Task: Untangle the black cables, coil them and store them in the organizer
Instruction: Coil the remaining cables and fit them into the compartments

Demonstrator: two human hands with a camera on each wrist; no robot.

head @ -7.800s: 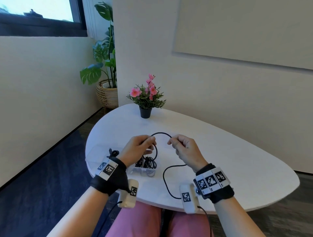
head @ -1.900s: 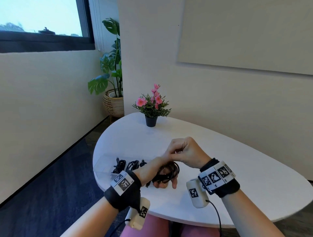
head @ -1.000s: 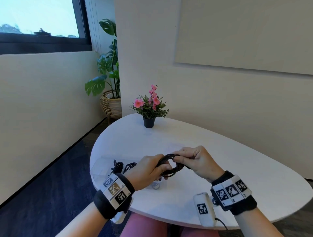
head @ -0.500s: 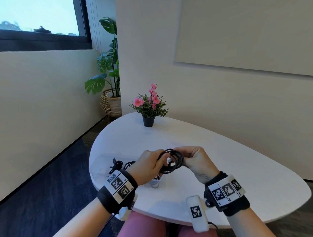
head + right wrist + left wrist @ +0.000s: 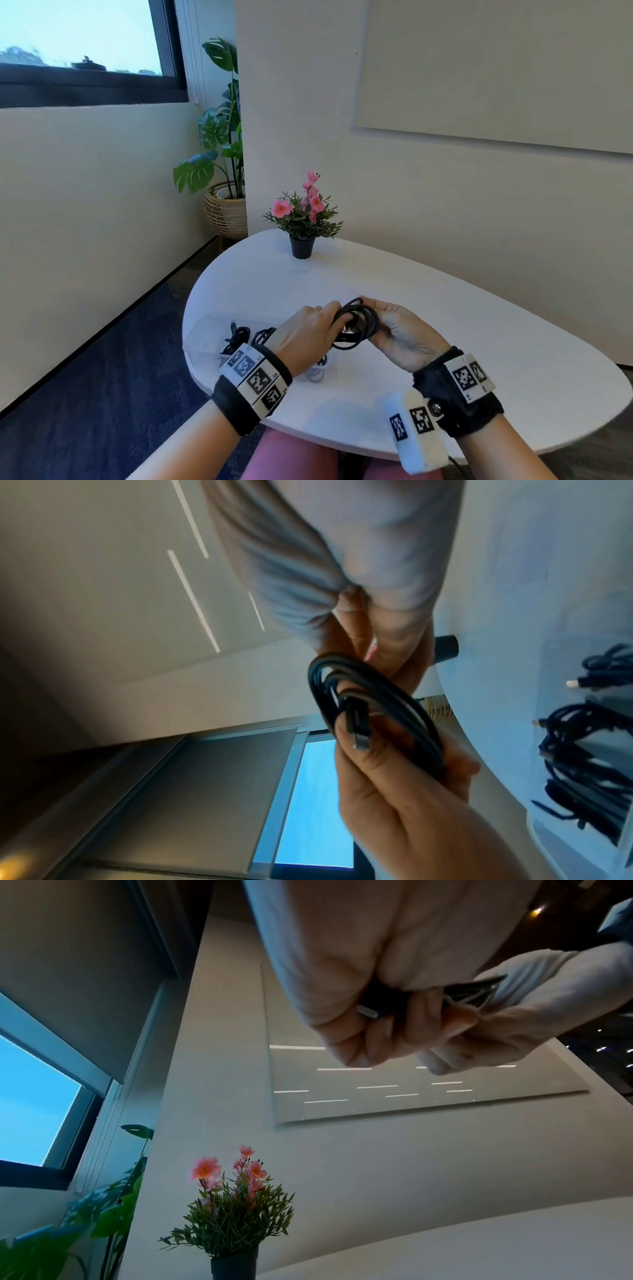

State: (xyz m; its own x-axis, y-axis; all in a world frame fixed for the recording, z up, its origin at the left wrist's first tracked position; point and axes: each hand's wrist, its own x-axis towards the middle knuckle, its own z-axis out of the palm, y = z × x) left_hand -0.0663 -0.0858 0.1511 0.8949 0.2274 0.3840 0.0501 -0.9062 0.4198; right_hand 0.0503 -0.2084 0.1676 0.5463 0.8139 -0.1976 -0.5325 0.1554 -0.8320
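Note:
A black cable (image 5: 362, 324), wound into a small coil, hangs above the white table (image 5: 445, 325) between both hands. My left hand (image 5: 334, 323) grips the coil's left side with curled fingers. In the left wrist view, a metal plug (image 5: 366, 1011) pokes out of the left hand (image 5: 383, 1031). My right hand (image 5: 373, 308) pinches the coil's right and upper side, palm turned towards me. The right wrist view shows the coil (image 5: 377, 693) upright with its plug (image 5: 358, 731) lying against the left hand's thumb (image 5: 352, 753). The clear organizer (image 5: 205, 325) sits at the table's left front with coiled black cables (image 5: 238, 337) inside.
A small pot of pink flowers (image 5: 303, 219) stands at the table's far side. A white cable end (image 5: 317, 371) lies under my left wrist. A large potted plant (image 5: 222, 154) stands on the floor by the wall. My pink-clad knees are under the near edge.
The loose cable has been wound into a tight coil. Over the last second the hands raised it slightly, and the right hand rotated to show its palm.

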